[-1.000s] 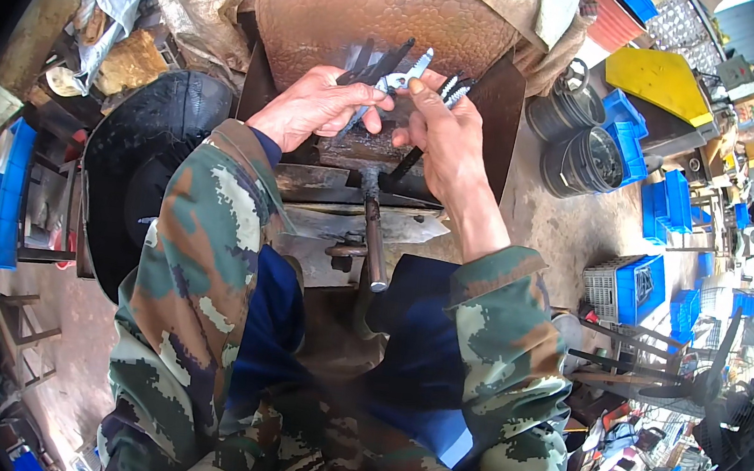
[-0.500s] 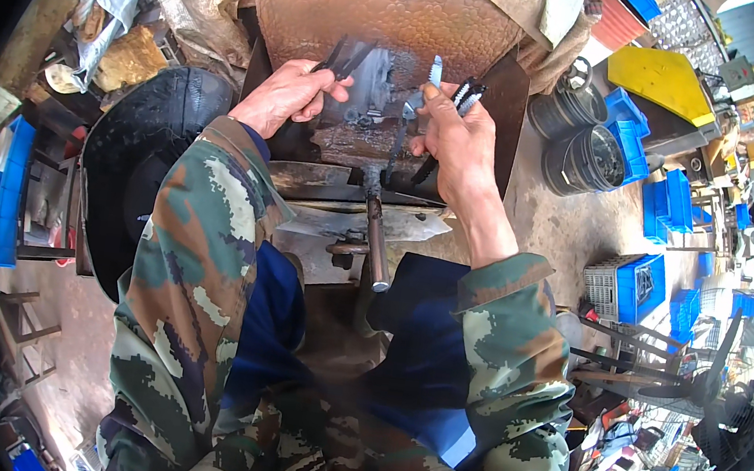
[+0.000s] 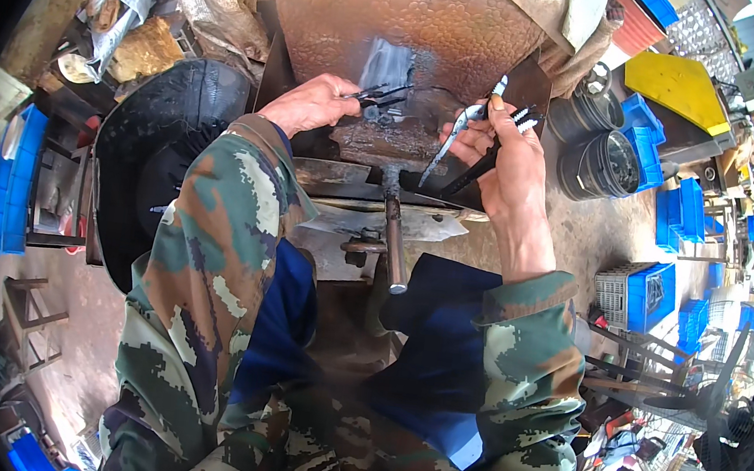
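My left hand (image 3: 310,103) is closed around dark, slender metal pieces (image 3: 381,97), whose ends stick out to the right over the work spot; their exact kind is unclear. To the right, my right hand (image 3: 516,163) grips a bundle of slender metal pieces. One is a bright, tapered blade-like piece (image 3: 449,146), slanting down and left to a point. Dark pieces (image 3: 470,179) with ridged, light-edged ends lie against the palm. Between the hands, a grey metal part (image 3: 386,67) sits before the brown sheet, and a metal rod (image 3: 394,238) points toward me below.
A brown textured sheet (image 3: 404,13) hangs behind the work spot. On the left stands a large black tub (image 3: 140,131). Black buckets (image 3: 600,164), blue crates (image 3: 652,298) and a yellow panel (image 3: 682,89) are at right, with a fan (image 3: 706,394) lower down.
My right hand has moved right, and its bright piece now slants more. The left hand's pieces have swung from pointing up to pointing right. The whole view has shifted slightly.
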Tool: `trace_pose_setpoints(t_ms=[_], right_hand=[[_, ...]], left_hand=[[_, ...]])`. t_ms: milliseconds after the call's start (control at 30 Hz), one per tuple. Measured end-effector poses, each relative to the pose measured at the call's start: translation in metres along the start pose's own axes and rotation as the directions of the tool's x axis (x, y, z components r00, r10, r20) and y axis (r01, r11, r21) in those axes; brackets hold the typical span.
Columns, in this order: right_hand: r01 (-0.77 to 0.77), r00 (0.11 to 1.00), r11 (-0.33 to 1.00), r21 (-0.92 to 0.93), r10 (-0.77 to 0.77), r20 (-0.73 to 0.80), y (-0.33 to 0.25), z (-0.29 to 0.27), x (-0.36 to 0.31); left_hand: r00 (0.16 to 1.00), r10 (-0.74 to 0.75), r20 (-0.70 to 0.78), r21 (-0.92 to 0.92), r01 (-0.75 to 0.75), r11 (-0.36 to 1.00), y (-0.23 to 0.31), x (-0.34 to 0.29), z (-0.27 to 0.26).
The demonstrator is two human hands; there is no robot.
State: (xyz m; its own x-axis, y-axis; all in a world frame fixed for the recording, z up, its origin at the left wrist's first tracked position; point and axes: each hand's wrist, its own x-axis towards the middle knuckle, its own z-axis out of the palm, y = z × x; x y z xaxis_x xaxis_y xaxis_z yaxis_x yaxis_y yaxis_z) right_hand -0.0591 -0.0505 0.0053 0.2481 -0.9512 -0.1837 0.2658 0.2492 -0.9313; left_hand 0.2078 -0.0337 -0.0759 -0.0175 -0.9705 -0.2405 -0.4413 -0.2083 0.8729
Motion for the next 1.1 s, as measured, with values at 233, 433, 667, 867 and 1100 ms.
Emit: trace_pose_setpoints(t_ms=[233,433,667,867,1100], right_hand=[[-0.067,0.998,0.995,0.072,0.066,0.012,0.001,0.000,0.001],[-0.127,0.991,0.981,0.145,0.133,-0.033,0.004,0.004,-0.004],[-0.091,0.994,0.994,0.058,0.087,0.071,0.013,-0.014,-0.010],[0.188,0.970,0.853,-0.486,-0.084,0.228,0.033,-0.014,-0.039],[0.740,0.647,0.356,-0.570,-0.147,0.748,0.059,-0.025,-0.071]], left_hand=[[0.938,0.334,0.092,0.108,-0.342,0.933,-0.006,0.003,-0.002],[0.884,0.466,-0.028,0.483,-0.396,0.781,0.000,0.002,0.005],[0.944,0.289,-0.160,0.344,-0.221,0.913,0.001,0.001,-0.007],[0.961,0.060,-0.270,0.276,0.017,0.961,-0.016,-0.012,-0.022],[0.942,-0.023,-0.336,0.167,0.083,0.982,-0.005,-0.025,-0.028]])
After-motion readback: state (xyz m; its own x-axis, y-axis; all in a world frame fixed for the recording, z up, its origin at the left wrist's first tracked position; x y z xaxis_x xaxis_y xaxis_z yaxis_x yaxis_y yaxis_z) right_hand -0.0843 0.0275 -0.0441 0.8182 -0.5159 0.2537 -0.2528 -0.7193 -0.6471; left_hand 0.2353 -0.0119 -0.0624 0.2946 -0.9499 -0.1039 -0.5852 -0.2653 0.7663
